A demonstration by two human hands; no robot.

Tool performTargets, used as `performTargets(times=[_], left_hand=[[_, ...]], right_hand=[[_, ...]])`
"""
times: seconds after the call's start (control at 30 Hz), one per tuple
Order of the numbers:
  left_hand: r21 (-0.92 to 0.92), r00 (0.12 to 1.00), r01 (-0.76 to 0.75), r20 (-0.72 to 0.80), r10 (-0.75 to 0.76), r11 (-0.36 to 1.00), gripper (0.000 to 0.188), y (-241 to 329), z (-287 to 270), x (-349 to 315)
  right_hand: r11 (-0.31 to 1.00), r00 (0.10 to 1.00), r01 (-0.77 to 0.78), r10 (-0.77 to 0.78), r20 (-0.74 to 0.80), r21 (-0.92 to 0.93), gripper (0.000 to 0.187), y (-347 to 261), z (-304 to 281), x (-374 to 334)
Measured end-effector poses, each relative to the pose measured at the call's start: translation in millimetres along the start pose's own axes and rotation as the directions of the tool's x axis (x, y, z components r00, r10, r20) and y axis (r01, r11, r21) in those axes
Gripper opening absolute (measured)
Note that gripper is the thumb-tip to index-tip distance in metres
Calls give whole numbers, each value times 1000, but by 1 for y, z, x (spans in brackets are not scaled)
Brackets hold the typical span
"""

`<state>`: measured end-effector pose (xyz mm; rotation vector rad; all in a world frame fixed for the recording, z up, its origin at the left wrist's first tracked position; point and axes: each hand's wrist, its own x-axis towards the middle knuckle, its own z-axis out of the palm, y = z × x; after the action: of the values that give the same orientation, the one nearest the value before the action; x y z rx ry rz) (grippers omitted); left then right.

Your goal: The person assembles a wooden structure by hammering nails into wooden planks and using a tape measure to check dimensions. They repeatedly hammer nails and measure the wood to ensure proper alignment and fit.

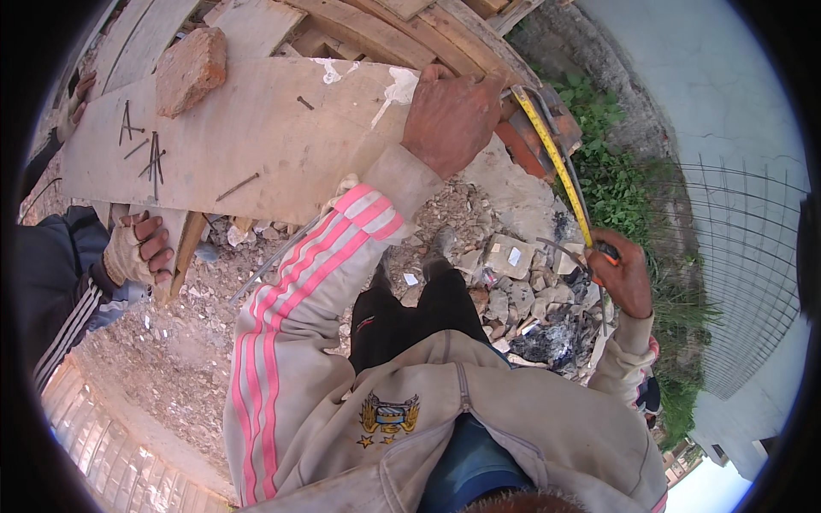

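Observation:
My right hand (623, 272) is closed around an orange-and-black tape measure (607, 251). Its yellow blade (556, 162) stretches up to the knuckles of my left hand (453, 120). That hand is closed at the right end of a wide wooden board (282, 128); what its curled fingers grip is hidden. Beside the blade runs a thin, curved metal rod (575, 175), which passes close to my right hand. Several loose nails (238, 187) and a broken brick chunk (190, 73) lie on the board.
At the left, a co-worker's gloved hand (137, 248) holds a wooden piece under the board; another gloved hand (75, 107) rests at its far-left edge. Rubble (513, 295) covers the ground by my feet. Green plants (599, 128) and wire mesh (744, 265) line the pale wall at the right.

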<state>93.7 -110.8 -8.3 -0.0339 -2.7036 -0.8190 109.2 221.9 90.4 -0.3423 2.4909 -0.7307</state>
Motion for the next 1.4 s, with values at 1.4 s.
performTargets(times=[1.4], left_hand=[[86, 985, -159, -48, 163, 984, 30, 1, 9, 0]], right_hand=[[975, 985, 133, -150, -84, -177, 32, 11, -1, -4]])
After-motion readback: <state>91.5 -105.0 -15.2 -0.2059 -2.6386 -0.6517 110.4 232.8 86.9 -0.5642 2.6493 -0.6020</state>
